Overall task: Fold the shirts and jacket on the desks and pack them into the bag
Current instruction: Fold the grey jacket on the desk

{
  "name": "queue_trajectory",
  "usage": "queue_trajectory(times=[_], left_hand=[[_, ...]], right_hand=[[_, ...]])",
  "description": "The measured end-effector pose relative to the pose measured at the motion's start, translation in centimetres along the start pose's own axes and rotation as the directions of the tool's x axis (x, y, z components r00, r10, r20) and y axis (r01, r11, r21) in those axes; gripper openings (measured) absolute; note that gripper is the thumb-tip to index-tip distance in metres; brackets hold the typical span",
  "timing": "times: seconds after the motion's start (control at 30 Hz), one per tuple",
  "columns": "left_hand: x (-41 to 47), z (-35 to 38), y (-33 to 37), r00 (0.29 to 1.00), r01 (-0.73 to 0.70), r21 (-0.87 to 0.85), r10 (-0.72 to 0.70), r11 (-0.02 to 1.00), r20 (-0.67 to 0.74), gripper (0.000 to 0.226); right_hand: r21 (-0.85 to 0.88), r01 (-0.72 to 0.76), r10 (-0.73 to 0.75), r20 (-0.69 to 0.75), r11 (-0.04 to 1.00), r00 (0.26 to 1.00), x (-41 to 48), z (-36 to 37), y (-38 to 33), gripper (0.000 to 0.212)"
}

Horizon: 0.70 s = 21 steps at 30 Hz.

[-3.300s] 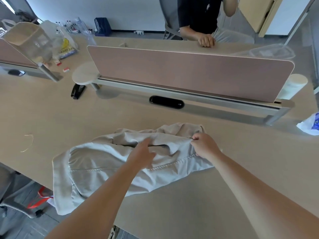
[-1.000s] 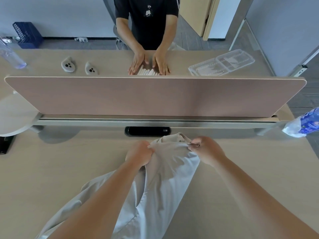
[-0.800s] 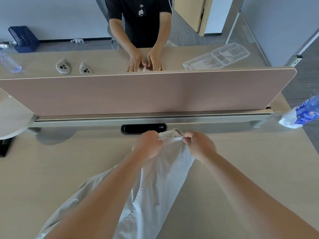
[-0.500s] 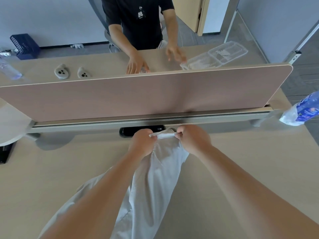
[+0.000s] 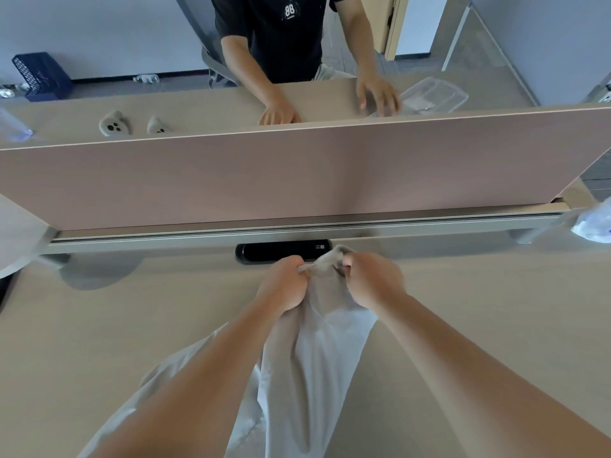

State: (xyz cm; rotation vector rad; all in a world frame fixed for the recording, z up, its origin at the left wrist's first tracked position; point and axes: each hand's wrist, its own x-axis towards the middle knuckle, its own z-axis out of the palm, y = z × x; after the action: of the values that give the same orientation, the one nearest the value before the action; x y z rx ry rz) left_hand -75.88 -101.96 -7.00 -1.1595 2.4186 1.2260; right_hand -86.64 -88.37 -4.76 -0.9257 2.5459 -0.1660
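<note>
Grey garment [image 5: 317, 352], one, gripped by two hands [image 5: 284, 287] [image 5: 373, 280].

An open-plan office: the near bench [image 5: 99, 325] and the far bench [image 5: 205, 104], both pale wood, stand back to back, split by a pinkish divider panel [image 5: 264, 180] on a grey metal rail [image 5: 297, 232] along the near bench's far edge, a black cable slot [image 5: 264, 254] beside it. At the far bench's far edge is a person [image 5: 281, 38] with a grey swivel chair [image 5: 211, 62]; behind, a wooden door [image 5: 393, 24] and a blue crate [image 5: 39, 76] on the floor.
</note>
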Motion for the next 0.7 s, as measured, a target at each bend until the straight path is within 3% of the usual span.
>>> queue_trajectory(times=[0.2, 0.33, 0.4, 0.5, 0.63, 0.7], left_hand=[[-3.9, 3.8, 2.7, 0.99, -0.039, 0.037, 0.034, 0.999, 0.136, 0.021], [-6.2, 7.0, 4.8, 0.984, -0.097, 0.125, 0.076, 0.987, 0.163, 0.016], [-7.0, 8.2, 5.7, 0.982, -0.113, 0.152, 0.087, 0.982, 0.169, 0.014], [-8.1, 9.5, 6.9, 0.984, -0.129, 0.175, 0.104, 0.976, 0.142, 0.013], [-9.4, 9.9, 8.3, 0.991, -0.108, 0.134, 0.117, 0.985, -0.06, 0.016], [-10.1, 10.0, 8.8, 0.992, -0.129, 0.085, 0.129, 0.988, 0.011, 0.016]], right_hand=[[-0.005, -0.096, 0.096, 0.157, 0.995, 0.983, -4.7, -0.3, 6.2, 0.021], [-0.024, -0.138, 0.14, 0.189, 0.99, 0.972, -8.2, -1.3, 9.7, 0.034], [-0.048, -0.15, 0.157, 0.182, 0.987, 0.971, -9.1, -1.3, 10.6, 0.027], [-0.097, -0.189, 0.203, 0.162, 0.977, 0.966, -9.7, -1.3, 11.4, 0.02], [0.016, -0.227, 0.221, 0.173, 0.974, 0.96, -9.9, -0.9, 11.8, 0.022], [0.119, -0.252, 0.232, 0.162, 0.96, 0.959, -9.7, -0.6, 11.9, 0.021]])
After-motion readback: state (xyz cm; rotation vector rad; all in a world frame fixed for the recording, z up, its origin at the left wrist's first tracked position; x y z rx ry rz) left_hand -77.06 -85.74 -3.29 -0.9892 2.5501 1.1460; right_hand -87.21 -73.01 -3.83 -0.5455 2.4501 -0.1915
